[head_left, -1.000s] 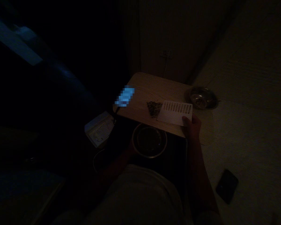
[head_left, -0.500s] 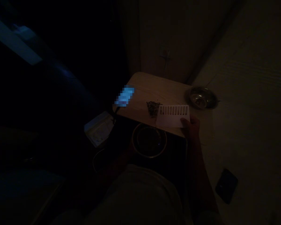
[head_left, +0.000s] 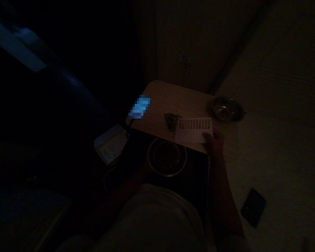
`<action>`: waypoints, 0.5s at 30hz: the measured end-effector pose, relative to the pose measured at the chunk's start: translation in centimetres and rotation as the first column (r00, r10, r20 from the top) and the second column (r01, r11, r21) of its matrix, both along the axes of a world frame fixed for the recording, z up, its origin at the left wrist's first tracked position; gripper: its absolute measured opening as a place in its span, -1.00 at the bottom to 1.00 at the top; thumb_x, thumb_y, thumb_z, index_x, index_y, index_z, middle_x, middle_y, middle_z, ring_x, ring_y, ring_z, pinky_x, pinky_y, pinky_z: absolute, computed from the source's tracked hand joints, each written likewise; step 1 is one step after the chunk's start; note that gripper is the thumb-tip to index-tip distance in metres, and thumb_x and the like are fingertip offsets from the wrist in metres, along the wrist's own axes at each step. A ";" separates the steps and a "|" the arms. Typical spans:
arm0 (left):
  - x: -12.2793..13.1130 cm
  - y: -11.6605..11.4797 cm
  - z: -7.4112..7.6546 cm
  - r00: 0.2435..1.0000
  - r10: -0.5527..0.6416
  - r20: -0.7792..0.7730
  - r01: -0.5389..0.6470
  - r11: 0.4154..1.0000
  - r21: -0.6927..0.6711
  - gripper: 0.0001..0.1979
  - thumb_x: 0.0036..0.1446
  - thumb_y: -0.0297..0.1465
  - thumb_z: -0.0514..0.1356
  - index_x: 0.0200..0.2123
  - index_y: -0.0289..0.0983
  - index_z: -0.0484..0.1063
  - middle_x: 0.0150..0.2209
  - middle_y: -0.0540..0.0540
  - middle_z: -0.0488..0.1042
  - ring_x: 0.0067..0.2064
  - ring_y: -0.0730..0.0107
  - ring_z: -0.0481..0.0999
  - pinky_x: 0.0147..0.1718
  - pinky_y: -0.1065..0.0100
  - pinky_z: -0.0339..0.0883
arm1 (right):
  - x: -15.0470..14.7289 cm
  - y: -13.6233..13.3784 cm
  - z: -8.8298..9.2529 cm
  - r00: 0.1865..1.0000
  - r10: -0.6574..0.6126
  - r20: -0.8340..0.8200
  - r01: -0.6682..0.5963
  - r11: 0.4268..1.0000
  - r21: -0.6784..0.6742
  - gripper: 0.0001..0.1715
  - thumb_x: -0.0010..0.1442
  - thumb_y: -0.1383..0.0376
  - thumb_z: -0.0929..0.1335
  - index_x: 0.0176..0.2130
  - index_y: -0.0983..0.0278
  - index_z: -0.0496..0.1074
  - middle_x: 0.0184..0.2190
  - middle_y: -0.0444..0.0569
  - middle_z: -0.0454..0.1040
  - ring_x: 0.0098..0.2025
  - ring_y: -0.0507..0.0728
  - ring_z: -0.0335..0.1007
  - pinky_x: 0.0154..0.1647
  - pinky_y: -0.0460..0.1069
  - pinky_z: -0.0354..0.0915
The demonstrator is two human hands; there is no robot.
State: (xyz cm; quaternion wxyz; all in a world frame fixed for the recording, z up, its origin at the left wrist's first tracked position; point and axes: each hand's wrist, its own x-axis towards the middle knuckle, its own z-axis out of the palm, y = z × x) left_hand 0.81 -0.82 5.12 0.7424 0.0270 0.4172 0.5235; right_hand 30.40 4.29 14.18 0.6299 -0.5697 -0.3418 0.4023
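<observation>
In the dim head view my right hand (head_left: 215, 140) grips the right end of a flat white piece with a row of slots (head_left: 191, 135), its thumb on top. This piece lies low over the front of the small wooden table (head_left: 194, 99). A heap of small dark bits, perhaps seeds or dried leaves (head_left: 171, 121), touches or sits close to its left edge. Below the table's front edge, my left hand (head_left: 145, 167) holds a round metal bowl (head_left: 167, 175) at its left side; the fingers are mostly lost in shadow. What the bowl holds is too dark to tell.
A second metal bowl (head_left: 228, 110) stands at the table's right end. A lit, blurred-out screen (head_left: 140, 107) is at the left end. Lower left is a pale box-like container (head_left: 111, 145). A dark flat object (head_left: 253, 207) lies at lower right. A wall socket (head_left: 185, 59) is behind.
The picture is slightly darker. Both hands, the white slotted piece and the bowl stay almost where they were.
</observation>
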 end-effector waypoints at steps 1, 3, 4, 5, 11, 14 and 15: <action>0.0 -0.1 0.1 1.000 0.005 -0.006 -0.006 1.000 -0.001 -0.59 0.30 -0.49 0.04 0.19 -0.34 0.35 0.23 -0.21 0.43 0.47 0.19 -0.06 0.40 0.10 -0.10 | 0.0 0.0 0.0 1.000 -0.024 0.006 0.024 1.000 0.009 -0.71 -0.18 0.23 0.52 -0.38 0.28 0.53 -0.49 -0.11 0.55 -0.47 0.06 0.38 -0.41 -0.01 0.32; 0.0 -0.1 0.3 1.000 -0.001 -0.006 0.001 1.000 -0.006 -0.57 0.30 -0.47 0.06 0.22 -0.34 0.33 0.22 -0.23 0.43 0.46 0.16 -0.02 0.39 0.09 -0.08 | 0.0 0.0 0.0 0.997 -0.072 0.015 0.072 0.997 0.039 -0.72 -0.18 0.24 0.51 -0.39 0.28 0.52 -0.49 -0.12 0.54 -0.46 0.06 0.37 -0.41 -0.03 0.31; 0.0 -0.1 0.3 1.000 -0.005 -0.004 0.005 1.000 -0.010 -0.56 0.29 -0.46 0.07 0.22 -0.34 0.33 0.22 -0.24 0.44 0.46 0.13 -0.01 0.39 0.08 -0.07 | 0.0 0.0 0.1 0.996 -0.081 0.023 0.080 0.995 0.052 -0.73 -0.18 0.25 0.51 -0.39 0.28 0.52 -0.49 -0.12 0.54 -0.46 0.05 0.37 -0.41 -0.04 0.30; 0.0 -0.1 0.3 1.000 -0.008 -0.003 0.008 1.000 -0.014 -0.56 0.29 -0.45 0.09 0.23 -0.34 0.33 0.22 -0.24 0.44 0.45 0.11 0.00 0.39 0.07 -0.06 | 0.0 0.1 0.1 0.996 -0.082 0.033 0.079 0.995 0.060 -0.74 -0.18 0.25 0.51 -0.40 0.28 0.52 -0.49 -0.13 0.53 -0.46 0.05 0.36 -0.42 -0.04 0.30; -0.1 0.3 -0.4 0.999 -0.036 0.004 0.036 0.998 -0.053 -0.62 0.34 -0.41 0.03 0.16 -0.35 0.38 0.18 -0.25 0.47 0.44 0.10 0.04 0.38 0.04 -0.07 | -0.1 0.4 0.1 0.982 -0.171 0.076 0.164 0.983 0.082 -0.72 -0.15 0.23 0.49 -0.35 0.29 0.53 -0.44 -0.12 0.54 -0.41 0.05 0.35 -0.37 -0.04 0.31; -0.3 0.1 -0.6 0.998 -0.058 0.026 0.059 0.997 -0.046 -0.64 0.30 -0.36 0.11 0.12 -0.34 0.41 0.19 -0.26 0.45 0.42 0.08 0.10 0.38 -0.01 -0.06 | -0.1 0.4 0.0 0.978 -0.180 0.104 0.167 0.978 0.123 -0.68 -0.09 0.22 0.48 -0.28 0.30 0.54 -0.36 -0.09 0.56 -0.35 0.06 0.38 -0.28 -0.02 0.33; -0.4 0.1 -0.6 0.998 -0.062 0.035 0.063 0.997 -0.036 -0.65 0.28 -0.37 0.15 0.10 -0.32 0.42 0.20 -0.24 0.44 0.42 0.08 0.10 0.38 0.00 -0.06 | -0.1 0.3 0.0 0.979 -0.174 0.108 0.160 0.978 0.131 -0.68 -0.08 0.22 0.48 -0.27 0.31 0.55 -0.35 -0.08 0.56 -0.34 0.07 0.39 -0.27 -0.01 0.34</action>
